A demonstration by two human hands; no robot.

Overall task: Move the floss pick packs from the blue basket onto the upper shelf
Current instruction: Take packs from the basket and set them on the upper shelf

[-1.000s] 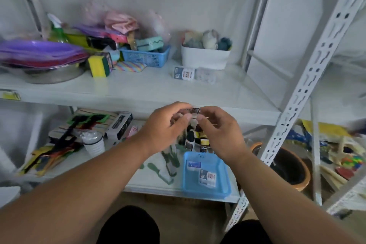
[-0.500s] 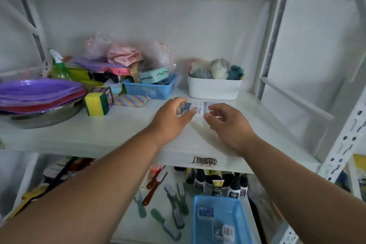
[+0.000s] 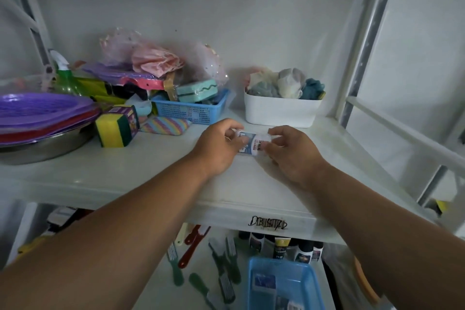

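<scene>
- White upper shelf (image 3: 130,176) = landmark; floss pick pack (image 3: 251,144) down on it, mid-shelf, just in front of white bin (image 3: 279,112).
- left hand (image 3: 218,146) pinches pack's left end, fingers curled on it.
- right hand (image 3: 293,152) pinches pack's right end.
- blue basket (image 3: 284,284) below shelf, front right, more packs inside.
- mesh basket (image 3: 191,109) on shelf, left of bin.

Dim, flat, bluish indoor light; soft shadows under the upper shelf (image 3: 125,178), wide-angle bending of the right frame posts, and slight softness overall
</scene>
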